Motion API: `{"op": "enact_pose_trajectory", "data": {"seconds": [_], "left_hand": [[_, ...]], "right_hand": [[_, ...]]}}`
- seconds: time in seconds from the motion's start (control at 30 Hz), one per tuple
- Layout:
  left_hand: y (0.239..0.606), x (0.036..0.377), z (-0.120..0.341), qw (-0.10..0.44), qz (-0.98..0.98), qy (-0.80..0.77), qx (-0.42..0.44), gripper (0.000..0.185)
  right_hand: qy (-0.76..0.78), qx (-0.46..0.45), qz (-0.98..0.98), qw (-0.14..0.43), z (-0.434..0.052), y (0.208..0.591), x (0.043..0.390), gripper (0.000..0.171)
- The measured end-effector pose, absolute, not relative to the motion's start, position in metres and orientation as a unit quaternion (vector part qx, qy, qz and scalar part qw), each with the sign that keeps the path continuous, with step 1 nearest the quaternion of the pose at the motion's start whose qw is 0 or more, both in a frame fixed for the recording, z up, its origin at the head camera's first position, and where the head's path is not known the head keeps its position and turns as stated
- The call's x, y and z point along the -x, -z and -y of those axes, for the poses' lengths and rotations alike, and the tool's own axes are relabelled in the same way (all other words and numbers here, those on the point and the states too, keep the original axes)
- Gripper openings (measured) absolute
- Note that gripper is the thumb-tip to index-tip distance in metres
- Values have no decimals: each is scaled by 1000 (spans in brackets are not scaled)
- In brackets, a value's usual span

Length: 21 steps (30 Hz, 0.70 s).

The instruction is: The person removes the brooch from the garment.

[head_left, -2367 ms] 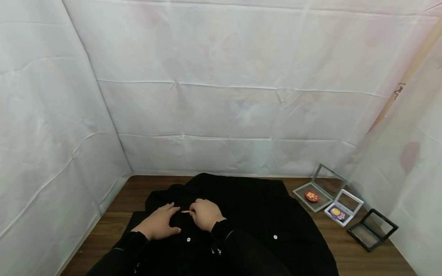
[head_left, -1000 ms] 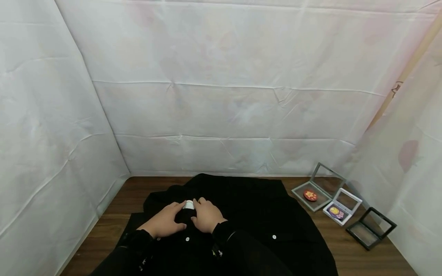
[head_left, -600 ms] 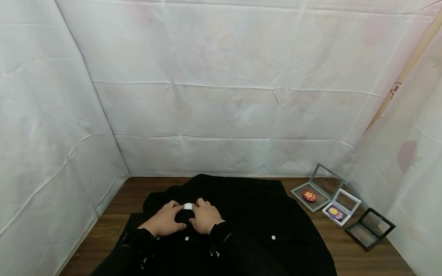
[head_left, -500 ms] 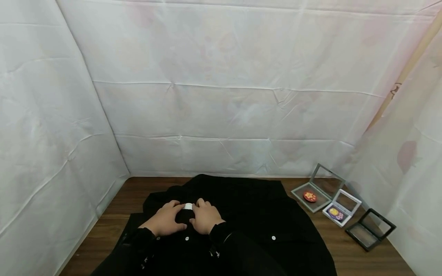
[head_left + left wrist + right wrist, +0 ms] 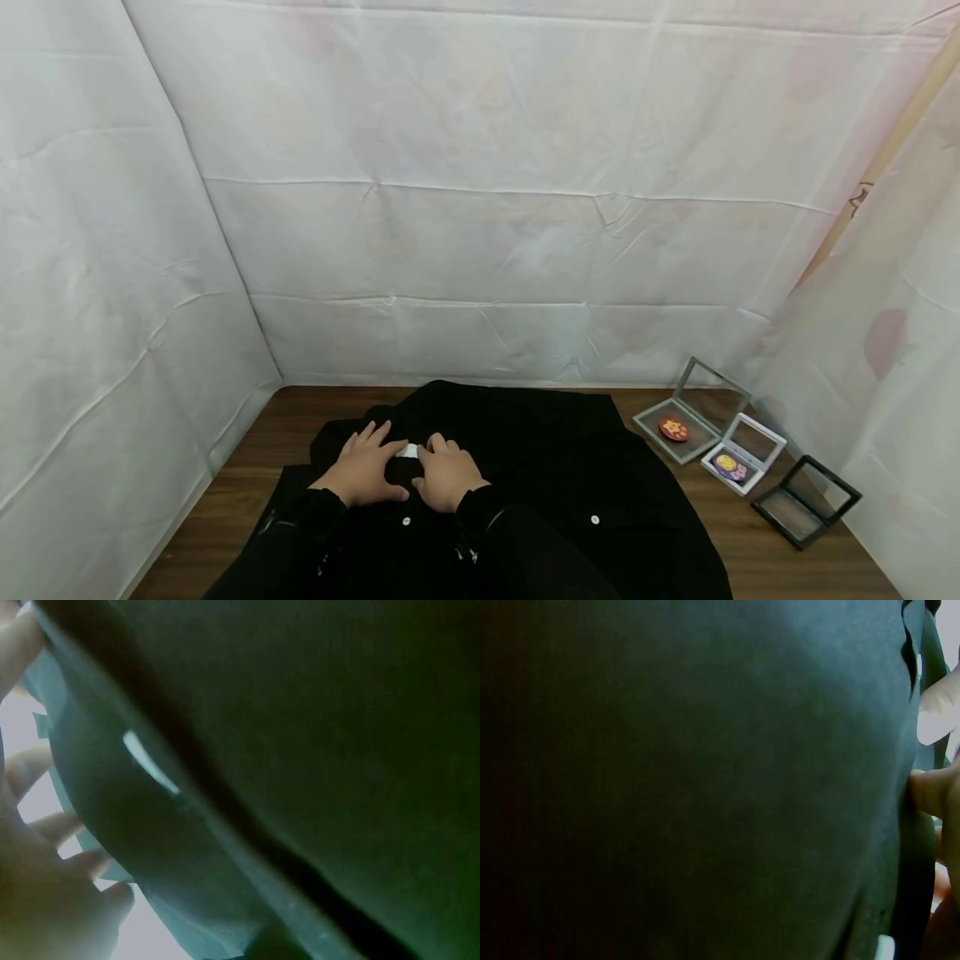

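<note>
A black garment (image 5: pixel 540 467) with white buttons (image 5: pixel 595 520) lies spread on the wooden table (image 5: pixel 750 542). My left hand (image 5: pixel 365 467) lies flat on its upper front, fingers straight and spread. My right hand (image 5: pixel 447 472) rests on the cloth just beside it. Its fingertips touch a small white piece (image 5: pixel 407 451) that sits between the two hands. The left wrist view is filled by dark cloth (image 5: pixel 315 750), with my fingers (image 5: pixel 52 847) at the lower left. The right wrist view shows the dark cloth (image 5: pixel 705 780) and a fingertip (image 5: pixel 932 791) at the right edge.
Three small display cases stand open at the table's right end. A grey case (image 5: pixel 660 435) holds a red badge (image 5: pixel 674 429), a white case (image 5: pixel 744 477) holds a purple and yellow badge (image 5: pixel 729 463), and a black case (image 5: pixel 804 502) holds nothing. White sheets wall in three sides.
My left hand let go of the white piece and spread its fingers flat on the cloth. The right hand has stayed by the white piece. Earlier it held a small orange item.
</note>
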State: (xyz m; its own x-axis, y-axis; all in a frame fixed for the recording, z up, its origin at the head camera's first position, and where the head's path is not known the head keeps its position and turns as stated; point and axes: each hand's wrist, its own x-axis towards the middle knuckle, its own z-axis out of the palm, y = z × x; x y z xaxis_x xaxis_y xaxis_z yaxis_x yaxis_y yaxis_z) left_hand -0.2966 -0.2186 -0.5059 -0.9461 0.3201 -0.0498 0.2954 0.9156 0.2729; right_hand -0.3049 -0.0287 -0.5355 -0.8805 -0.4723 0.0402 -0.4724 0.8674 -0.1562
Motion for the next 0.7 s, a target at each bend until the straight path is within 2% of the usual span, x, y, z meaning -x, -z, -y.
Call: {"op": "enact_pose_trajectory", "data": {"seconds": [0.17, 0.47, 0.7], "left_hand": [[507, 296, 219, 85, -972, -164, -144, 84], [512, 298, 220, 84, -969, -180, -147, 85], [514, 297, 220, 76, -970, -181, -142, 85]], "right_hand": [[-79, -246, 966, 0, 29, 533, 303, 58], [-41, -251, 967, -15, 32, 524, 300, 65], [-14, -263, 965, -19, 35, 524, 296, 55]]}}
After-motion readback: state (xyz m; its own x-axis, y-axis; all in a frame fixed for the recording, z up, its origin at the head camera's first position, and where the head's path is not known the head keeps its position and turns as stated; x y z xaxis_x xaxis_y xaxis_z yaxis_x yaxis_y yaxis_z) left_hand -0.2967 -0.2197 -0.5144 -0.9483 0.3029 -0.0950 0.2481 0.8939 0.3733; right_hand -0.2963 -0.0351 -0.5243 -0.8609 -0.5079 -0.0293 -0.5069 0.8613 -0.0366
